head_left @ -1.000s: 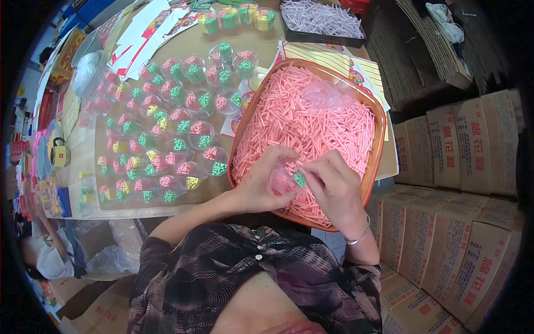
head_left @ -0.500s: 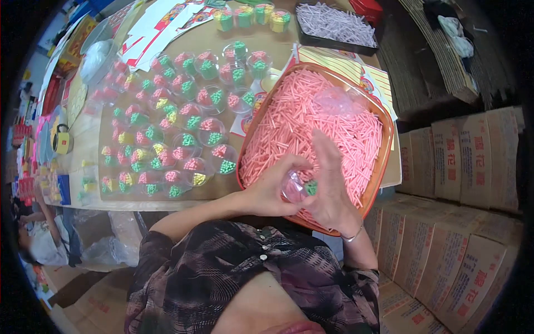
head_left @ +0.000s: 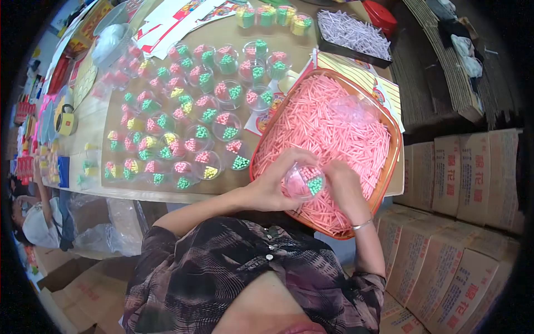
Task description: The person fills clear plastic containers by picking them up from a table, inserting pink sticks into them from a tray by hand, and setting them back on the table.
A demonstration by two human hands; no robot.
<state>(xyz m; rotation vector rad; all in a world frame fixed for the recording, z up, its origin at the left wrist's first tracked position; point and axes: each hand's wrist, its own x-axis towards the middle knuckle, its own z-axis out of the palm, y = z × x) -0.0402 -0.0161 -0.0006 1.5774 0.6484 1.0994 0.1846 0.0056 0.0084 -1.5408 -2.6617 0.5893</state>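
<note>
A clear plastic cup (head_left: 304, 182) with pink and green sticks inside is held by my left hand (head_left: 272, 183), its fingers wrapped round the side. My right hand (head_left: 346, 186) is just right of the cup, over the pink sticks (head_left: 317, 122), with its fingertips bent down and partly hidden; whether they hold sticks cannot be seen. Beneath both hands is an orange-rimmed tub (head_left: 396, 146) full of these pink sticks. A crumpled clear bag (head_left: 353, 109) lies on the sticks near the tub's far side.
Many filled cups (head_left: 228, 92) stand in rows left of the tub. A black tray (head_left: 356, 54) of pale sticks and several yellow-green cups (head_left: 267, 15) are at the back. Cardboard boxes (head_left: 439, 250) are stacked on the right. Another person (head_left: 41, 222) is at the far left.
The view has shifted, so the table appears farther right. My right hand has moved off the cup's mouth to its right side, and its raised fingers are now bent down. The cup's opening shows more fully.
</note>
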